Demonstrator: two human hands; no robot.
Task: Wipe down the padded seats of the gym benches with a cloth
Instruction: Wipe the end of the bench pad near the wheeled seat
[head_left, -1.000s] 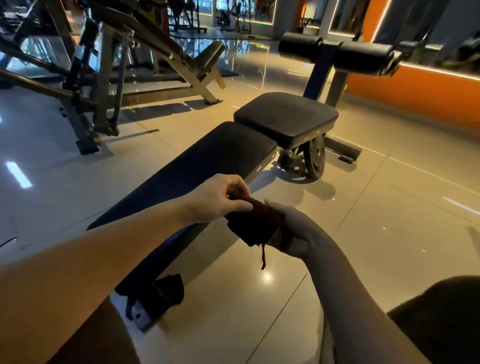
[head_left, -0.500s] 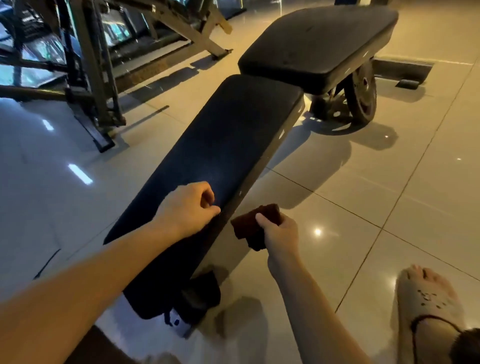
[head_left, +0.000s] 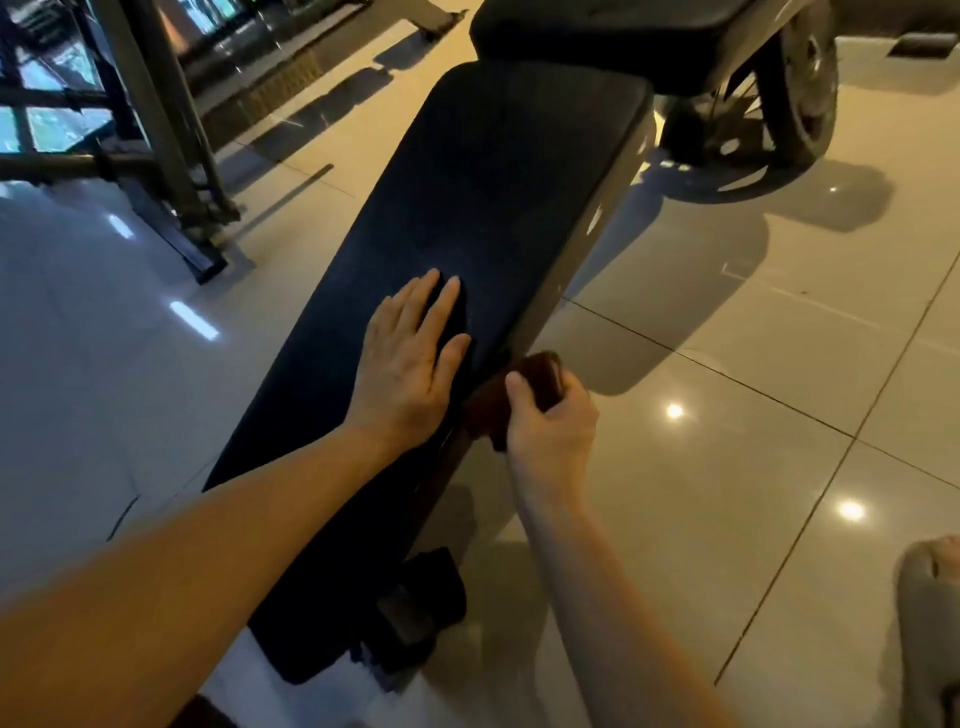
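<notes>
Centrally, a long dark pad (head_left: 493, 208) of the bench runs from the lower left toward the top of the view; the left hand (head_left: 410, 358) lies palm down on it, near its right edge, fingers straight and slightly spread, holding nothing; the right hand (head_left: 550, 431) is just beside that same edge, thumb and curled fingers closed round a bunched dark reddish-brown cloth (head_left: 540, 370); the cloth touches the side of the pad at its right edge, below the top surface, and sits just right of the left hand; whether any of it reaches the top face cannot be told. Beyond the pad's far end is the seat (head_left: 623, 31), cut off by the top of the view; a wheel (head_left: 800, 88) stands under the seat's right side; the bench's near foot (head_left: 415, 608) shows below the pad's near end. Glossy floor tiles (head_left: 727, 467) carry light reflections; a metal frame (head_left: 156, 130) stands at upper left, well apart from the bench; a foot (head_left: 930, 597) shows at lower right.
</notes>
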